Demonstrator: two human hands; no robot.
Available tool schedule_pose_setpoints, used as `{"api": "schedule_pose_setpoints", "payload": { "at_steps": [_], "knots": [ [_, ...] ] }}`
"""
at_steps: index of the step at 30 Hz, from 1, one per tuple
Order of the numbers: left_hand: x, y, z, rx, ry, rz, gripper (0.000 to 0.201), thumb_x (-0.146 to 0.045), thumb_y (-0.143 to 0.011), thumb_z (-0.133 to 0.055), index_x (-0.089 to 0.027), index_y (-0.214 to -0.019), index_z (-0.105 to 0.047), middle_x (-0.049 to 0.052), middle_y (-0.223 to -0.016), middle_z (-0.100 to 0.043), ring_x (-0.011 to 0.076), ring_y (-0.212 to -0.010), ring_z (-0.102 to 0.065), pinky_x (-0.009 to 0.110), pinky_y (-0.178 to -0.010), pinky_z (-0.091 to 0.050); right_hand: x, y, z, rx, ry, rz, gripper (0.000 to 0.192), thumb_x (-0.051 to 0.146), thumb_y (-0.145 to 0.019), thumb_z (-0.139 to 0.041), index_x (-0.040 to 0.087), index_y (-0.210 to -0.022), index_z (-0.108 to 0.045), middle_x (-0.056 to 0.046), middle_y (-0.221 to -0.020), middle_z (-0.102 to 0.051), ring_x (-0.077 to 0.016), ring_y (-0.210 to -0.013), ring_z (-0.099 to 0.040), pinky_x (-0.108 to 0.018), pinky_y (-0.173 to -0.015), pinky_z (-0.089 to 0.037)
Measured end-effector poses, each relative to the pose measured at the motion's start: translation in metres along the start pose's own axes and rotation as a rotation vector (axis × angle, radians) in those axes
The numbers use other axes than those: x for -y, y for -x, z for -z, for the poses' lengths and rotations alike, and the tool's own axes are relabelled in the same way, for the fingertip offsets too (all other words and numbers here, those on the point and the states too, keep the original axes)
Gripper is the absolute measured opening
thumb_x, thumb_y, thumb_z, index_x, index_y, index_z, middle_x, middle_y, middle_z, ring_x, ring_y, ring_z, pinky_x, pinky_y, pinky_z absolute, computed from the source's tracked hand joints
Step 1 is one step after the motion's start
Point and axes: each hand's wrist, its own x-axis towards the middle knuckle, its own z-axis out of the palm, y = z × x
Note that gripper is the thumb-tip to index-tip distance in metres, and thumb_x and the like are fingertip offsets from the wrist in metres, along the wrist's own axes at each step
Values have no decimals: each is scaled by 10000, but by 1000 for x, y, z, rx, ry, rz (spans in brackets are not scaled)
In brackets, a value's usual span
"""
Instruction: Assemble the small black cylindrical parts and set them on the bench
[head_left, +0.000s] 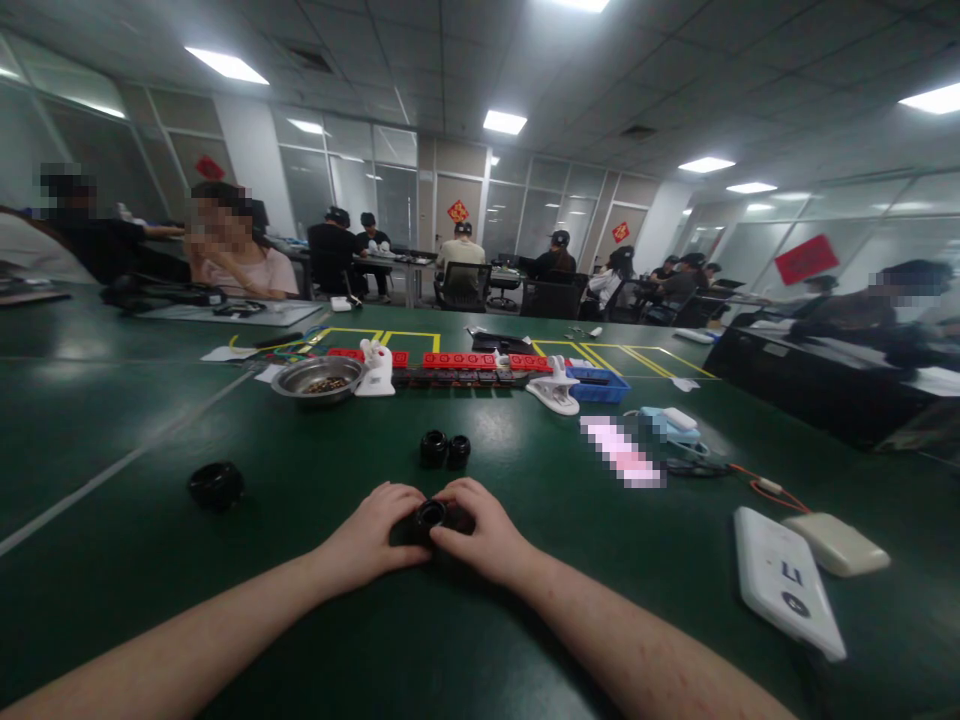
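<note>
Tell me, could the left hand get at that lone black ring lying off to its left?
Probably yes. The left hand is on the small black part with the right hand, but only bare green table lies between it and the black ring.

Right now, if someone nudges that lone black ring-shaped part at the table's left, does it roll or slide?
The lone black ring-shaped part seems to lie flat on the green table, so it would probably slide. It looks rigid, likely plastic or rubber. Tipped on edge, its round shape might roll.

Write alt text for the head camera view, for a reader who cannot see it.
Both hands, the left hand and the right hand, close around a small black ring-shaped part on a green table. Two similar black parts sit just beyond, a black ring to the left, a metal bowl farther back, with other people seated behind.
</note>
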Motion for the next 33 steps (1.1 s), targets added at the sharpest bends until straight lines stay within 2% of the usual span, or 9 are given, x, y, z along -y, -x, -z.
{"api": "schedule_pose_setpoints", "payload": {
  "at_steps": [3, 7, 12, 15, 20, 24, 27, 29, 33],
  "knots": [
    [1, 0, -1, 1, -6, 2, 355, -408, -677, -638, -224, -973, -572, 46, -1060, -550, 262, -1000, -477, 429, -898, -353, -1, 1, 1, 40, -58, 23, 361, 127, -702, -557, 189, -1053, -498, -45, -1037, -485, -159, -923, -491, -283, -776, -415],
    [1, 1, -2, -10, -13, 6, 354, -412, -679, -637, -205, -960, -576, 52, -1048, -556, 258, -990, -488, 445, -927, -319, -6, 4, -6, -17, -49, -70, 485, 293, -677, -634, 192, -1100, -418, -43, -990, -502, -172, -861, -499, -308, -729, -422],
    [1, 0, -1, -19, -17, -1, 357, -401, -674, -643, -191, -954, -575, 57, -1029, -553, 250, -967, -490, 402, -869, -378, -7, 2, -7, -94, 32, -73, 326, 326, -642, -658, 189, -878, -478, 3, -809, -485, -145, -704, -477, -273, -616, -416],
    [2, 0, -2, -23, -10, -8, 359, -394, -666, -651, -209, -964, -571, 46, -1032, -550, 249, -968, -485, 398, -856, -388, -5, 1, -2, -43, 5, 16, 246, 217, -688, -606, 199, -914, -509, -11, -875, -498, -154, -786, -490, -273, -667, -418],
    [2, -1, -2, -8, -1, -8, 343, -392, -666, -652, -214, -948, -573, 42, -1026, -551, 246, -964, -486, 410, -869, -378, -3, 3, 0, -3, -102, -10, 435, 237, -696, -609, 199, -1088, -423, -46, -1004, -492, -170, -861, -498, -286, -689, -429],
    [3, -1, -3, -16, -8, -2, 353, -393, -669, -647, -205, -957, -570, 47, -1022, -554, 247, -968, -487, 410, -877, -372, -3, 2, -3, -52, -33, -94, 344, 335, -667, -646, 180, -926, -480, -20, -859, -499, -147, -721, -499, -274, -617, -433],
    [5, 0, -4, -13, -12, -5, 373, -408, -664, -646, -213, -972, -566, 48, -1040, -552, 253, -995, -479, 431, -909, -343, -3, 0, -1, -26, 6, -32, 227, 294, -692, -627, 175, -865, -540, -28, -883, -504, -150, -764, -505, -276, -663, -434],
    [5, 1, -5, -7, -11, 2, 387, -416, -661, -646, -218, -983, -564, 49, -1058, -550, 259, -1008, -476, 440, -911, -342, -3, -1, 1, 30, -28, 32, 235, 243, -725, -593, 181, -948, -552, -43, -971, -512, -162, -866, -507, -295, -759, -420],
    [3, 0, -3, -5, -5, 10, 348, -406, -666, -642, -216, -949, -574, 47, -1044, -558, 257, -993, -489, 442, -908, -346, -7, 2, -1, 76, -86, 2, 509, 281, -708, -617, 193, -1167, -415, -77, -1124, -474, -196, -985, -478, -334, -816, -401]
  ]
}}
